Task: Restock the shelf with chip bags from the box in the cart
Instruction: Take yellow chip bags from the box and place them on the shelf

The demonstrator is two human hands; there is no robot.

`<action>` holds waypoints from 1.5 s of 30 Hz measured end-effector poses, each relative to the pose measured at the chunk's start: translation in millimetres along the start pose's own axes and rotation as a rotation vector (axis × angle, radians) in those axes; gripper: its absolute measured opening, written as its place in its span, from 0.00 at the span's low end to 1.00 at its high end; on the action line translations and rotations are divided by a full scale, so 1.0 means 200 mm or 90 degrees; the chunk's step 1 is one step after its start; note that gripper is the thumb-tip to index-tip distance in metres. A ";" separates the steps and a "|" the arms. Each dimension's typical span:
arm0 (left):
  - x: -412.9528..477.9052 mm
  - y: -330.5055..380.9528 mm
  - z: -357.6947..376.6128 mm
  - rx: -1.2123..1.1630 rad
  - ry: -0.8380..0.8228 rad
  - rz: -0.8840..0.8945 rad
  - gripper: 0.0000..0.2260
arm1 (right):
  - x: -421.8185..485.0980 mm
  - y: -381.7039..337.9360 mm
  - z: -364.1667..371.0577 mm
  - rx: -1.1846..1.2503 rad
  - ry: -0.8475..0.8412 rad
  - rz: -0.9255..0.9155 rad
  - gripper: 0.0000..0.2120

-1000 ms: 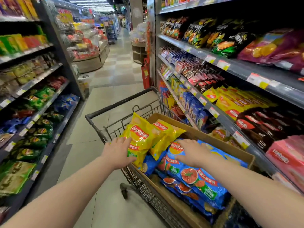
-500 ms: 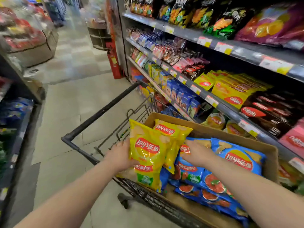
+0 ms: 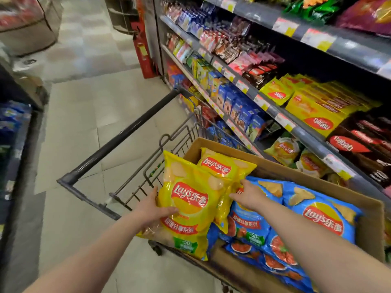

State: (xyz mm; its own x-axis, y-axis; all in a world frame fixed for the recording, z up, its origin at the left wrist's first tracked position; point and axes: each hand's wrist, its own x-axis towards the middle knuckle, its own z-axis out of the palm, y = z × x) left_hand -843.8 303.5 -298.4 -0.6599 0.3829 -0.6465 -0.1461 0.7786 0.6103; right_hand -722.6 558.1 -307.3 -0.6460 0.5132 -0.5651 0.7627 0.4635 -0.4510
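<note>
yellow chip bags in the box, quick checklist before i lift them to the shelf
1. Left hand gripping front yellow bag: ok, thumb across its face.
2. Right hand holding second yellow bag: cannot tell, fingers only reach its lower edge.
3. Matching shelved yellow bags spotted: ok, just beyond the box.
4. Free room beside them: cannot tell.
5. Both yellow bags free to lift: ok, they lie on top of the blue bags.

**Cart, box, shelves**

Cart [image 3: 127, 132] on tiled floor [image 3: 95, 98], beside shelf [image 3: 306, 134]. Cardboard box [image 3: 369, 225] sits in cart. Box holds blue bags [image 3: 321, 216] lying flat, with a yellow bag [image 3: 190, 199] overhanging the left rim and a second [image 3: 222, 166] behind. Shelf carries yellow packs [image 3: 313, 111] and dark packs [image 3: 364, 142].
</note>
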 end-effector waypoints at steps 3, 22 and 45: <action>0.03 -0.01 0.00 -0.069 -0.034 -0.021 0.53 | 0.11 0.02 0.04 0.092 -0.027 0.027 0.36; 0.03 0.02 -0.10 -0.227 0.011 -0.023 0.46 | 0.30 -0.01 0.23 0.556 0.096 0.133 0.56; -0.02 0.33 -0.08 -0.313 -0.131 0.213 0.39 | -0.37 0.14 -0.22 0.528 0.399 -0.015 0.44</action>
State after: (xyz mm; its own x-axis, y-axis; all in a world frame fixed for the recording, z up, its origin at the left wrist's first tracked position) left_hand -861.5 344.7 -248.4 -0.5800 0.6927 -0.4287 -0.3108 0.2983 0.9025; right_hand -653.4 565.0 -247.4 -0.3803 0.9040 -0.1956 0.3779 -0.0412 -0.9249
